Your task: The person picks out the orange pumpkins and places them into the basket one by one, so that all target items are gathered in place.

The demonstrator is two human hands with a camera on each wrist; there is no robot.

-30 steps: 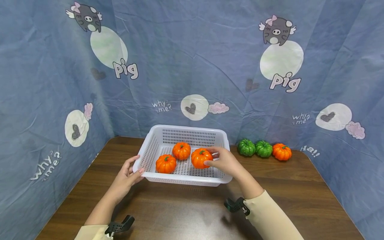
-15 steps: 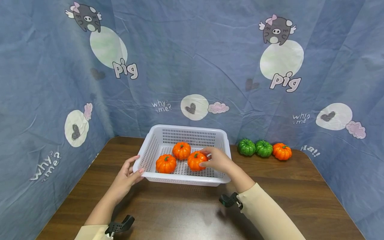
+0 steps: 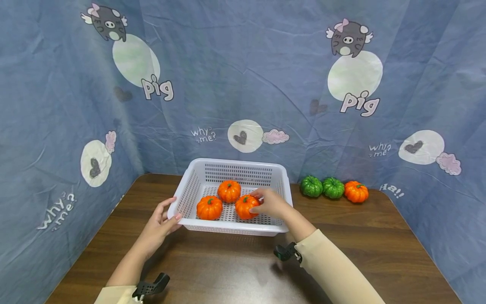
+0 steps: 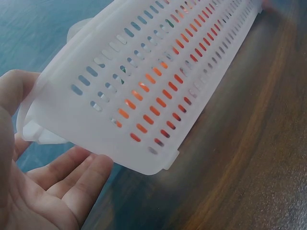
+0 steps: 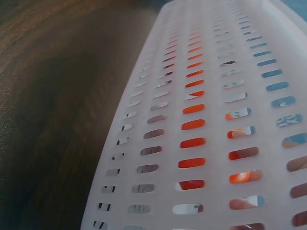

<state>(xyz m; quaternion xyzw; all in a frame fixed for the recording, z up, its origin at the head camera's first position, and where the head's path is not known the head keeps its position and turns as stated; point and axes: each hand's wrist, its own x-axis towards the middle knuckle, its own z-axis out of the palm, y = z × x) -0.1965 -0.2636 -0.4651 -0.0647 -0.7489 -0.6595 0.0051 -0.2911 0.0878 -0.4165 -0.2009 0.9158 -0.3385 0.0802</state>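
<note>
A white slotted plastic basket (image 3: 231, 228) stands on the wooden table with three orange pumpkins inside. My left hand (image 3: 157, 226) grips its near left corner, thumb on the rim and fingers under it; in the left wrist view the hand (image 4: 53, 191) shows against the basket wall (image 4: 86, 124). Inside the basket, my right hand (image 3: 271, 204) holds the right-hand orange pumpkin (image 3: 247, 207) from its right side, thumb in front and fingers behind. A second pumpkin (image 3: 209, 208) sits at front left, a third (image 3: 229, 191) behind. The right wrist view shows mostly slotted wall (image 5: 216, 143), hiding most of that hand.
Right of the basket, two green pumpkins (image 3: 311, 186) (image 3: 333, 188) and an orange one (image 3: 356, 192) stand in a row near the table's back edge. A blue printed cloth (image 3: 243, 84) hangs behind and along the sides. The brown table (image 3: 228, 270) extends in front.
My right hand has moved left and slightly down with its pumpkin, bringing it closer to the other two in the basket. The left hand and the basket have stayed put.
</note>
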